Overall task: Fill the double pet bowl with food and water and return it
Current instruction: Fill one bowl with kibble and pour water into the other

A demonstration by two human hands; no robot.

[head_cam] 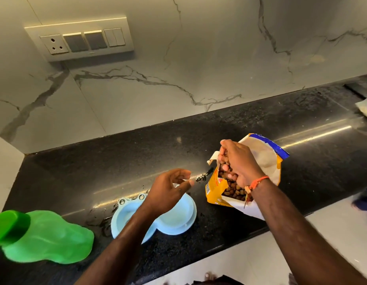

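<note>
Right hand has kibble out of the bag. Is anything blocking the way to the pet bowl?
Yes: the left hand hovers over the pet bowl, covering part of it, between the right hand at the bag and the bowl.

Bowl (178,219) left — food bag (217,194) right

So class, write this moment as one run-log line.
right hand: in food bag, grabbing kibble | left hand: open above pet bowl | bowl: no food visible | green bottle: capped, at left
</note>
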